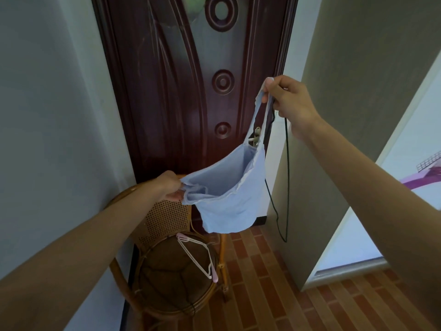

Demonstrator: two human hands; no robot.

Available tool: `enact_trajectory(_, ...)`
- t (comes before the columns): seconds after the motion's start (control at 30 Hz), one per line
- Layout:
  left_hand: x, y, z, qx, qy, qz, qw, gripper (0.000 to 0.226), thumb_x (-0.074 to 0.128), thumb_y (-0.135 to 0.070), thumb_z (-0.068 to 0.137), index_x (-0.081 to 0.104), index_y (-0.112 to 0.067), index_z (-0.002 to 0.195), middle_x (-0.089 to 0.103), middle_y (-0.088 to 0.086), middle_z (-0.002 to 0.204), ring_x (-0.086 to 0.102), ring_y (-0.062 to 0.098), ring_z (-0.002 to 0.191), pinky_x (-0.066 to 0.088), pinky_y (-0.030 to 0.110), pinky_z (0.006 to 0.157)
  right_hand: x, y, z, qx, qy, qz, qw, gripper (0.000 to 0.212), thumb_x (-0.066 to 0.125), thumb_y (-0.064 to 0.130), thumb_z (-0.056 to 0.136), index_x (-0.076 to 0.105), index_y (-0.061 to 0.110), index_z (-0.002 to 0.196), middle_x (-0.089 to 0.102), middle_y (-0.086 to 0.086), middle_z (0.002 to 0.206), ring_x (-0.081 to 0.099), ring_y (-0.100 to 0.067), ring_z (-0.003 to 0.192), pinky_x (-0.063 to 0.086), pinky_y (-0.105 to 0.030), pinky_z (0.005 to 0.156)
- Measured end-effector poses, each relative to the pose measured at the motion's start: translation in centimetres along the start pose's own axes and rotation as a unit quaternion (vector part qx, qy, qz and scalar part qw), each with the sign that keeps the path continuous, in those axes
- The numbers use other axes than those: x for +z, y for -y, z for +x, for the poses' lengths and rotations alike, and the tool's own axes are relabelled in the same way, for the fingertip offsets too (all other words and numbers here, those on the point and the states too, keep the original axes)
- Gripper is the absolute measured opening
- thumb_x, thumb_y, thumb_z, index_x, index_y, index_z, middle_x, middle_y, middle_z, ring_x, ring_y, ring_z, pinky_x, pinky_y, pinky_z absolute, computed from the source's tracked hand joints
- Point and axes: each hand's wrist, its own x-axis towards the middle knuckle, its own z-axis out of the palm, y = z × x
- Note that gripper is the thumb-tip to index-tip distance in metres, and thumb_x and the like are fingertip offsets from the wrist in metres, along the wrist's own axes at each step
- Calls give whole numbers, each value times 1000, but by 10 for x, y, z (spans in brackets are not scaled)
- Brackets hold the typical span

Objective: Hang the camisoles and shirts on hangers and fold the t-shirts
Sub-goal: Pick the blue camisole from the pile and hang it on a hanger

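Note:
A light blue camisole [229,194] hangs in the air in front of a dark red door. My right hand [290,99] is raised and pinches the top of one strap, along with a thin dark cord [287,177] that dangles down. Lower and to the left, my left hand [170,188] grips the camisole's bunched upper edge. A pale pink and white hanger [198,255] lies flat on the seat of a rattan chair [167,278] directly below the camisole.
The dark red door [181,91] with its handle [255,137] stands just behind the chair. A grey wall runs along the left, and a wall corner [310,187] stands on the right. Brown brick-pattern floor tiles [274,283] extend to the right of the chair.

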Motion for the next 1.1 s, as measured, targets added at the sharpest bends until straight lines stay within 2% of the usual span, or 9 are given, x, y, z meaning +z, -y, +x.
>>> enact_trajectory(0.13,0,2,16,30,-71,-21,997,20,50,0,94,66,6,105,66,21,97,65,32,91,57,41,84,1,2,1,-3,7,0,1000,29,48,21,104,59,13,79,62,-1,73,51,4,51,34,-7,49)
enact_trajectory(0.37,0,-6,22,76,-149,-97,981,33,35,-2,98,56,5,122,60,23,115,58,35,103,47,42,94,-1,-4,1,9,5,2,1000,31,48,20,104,59,12,77,62,-3,74,55,3,57,38,-6,50)
enact_trajectory(0.5,-1,-4,20,56,-61,-195,977,32,49,-13,95,59,6,118,64,19,97,61,31,87,47,36,79,-1,-5,1,18,-6,-5,1000,31,47,20,104,59,13,75,62,-1,73,53,6,54,37,-5,50)
enact_trajectory(0.57,-4,2,16,92,-38,-139,985,39,68,-29,86,62,-2,114,68,13,96,65,27,89,52,39,83,-2,-5,2,21,-11,-4,1000,31,48,20,104,59,13,75,62,-1,73,52,6,51,37,-5,49)
enact_trajectory(0.67,-7,10,13,161,-96,0,982,35,82,-15,73,57,-10,97,62,8,90,60,23,86,49,34,73,-2,-3,3,20,-14,1,1000,32,48,20,104,59,14,75,61,0,72,50,6,49,35,-5,48)
enact_trajectory(0.77,-8,11,12,218,-145,56,963,23,67,2,77,56,-9,94,62,8,88,58,22,84,42,28,62,-1,-1,3,19,-20,3,1000,31,48,20,104,60,15,75,61,2,70,49,5,50,34,-6,48)
enact_trajectory(0.87,-9,11,11,270,-162,81,946,19,59,7,79,51,-9,74,53,2,67,48,14,65,35,26,54,1,-1,2,19,-17,10,1000,30,48,19,104,59,13,77,60,1,69,47,4,48,32,-8,47)
enact_trajectory(1.03,-9,11,11,301,-231,55,923,42,73,-6,77,44,-14,48,41,-1,47,40,15,52,33,33,56,1,-3,1,19,-19,11,1000,31,48,19,104,60,13,76,60,-1,71,47,4,47,34,-7,46)
enact_trajectory(1.1,-8,8,7,273,-236,39,932,51,80,-23,76,40,-18,44,38,-4,44,39,17,51,31,32,53,1,-5,1,21,-18,12,1000,30,48,19,104,60,11,78,60,-2,72,45,3,45,32,-7,46)
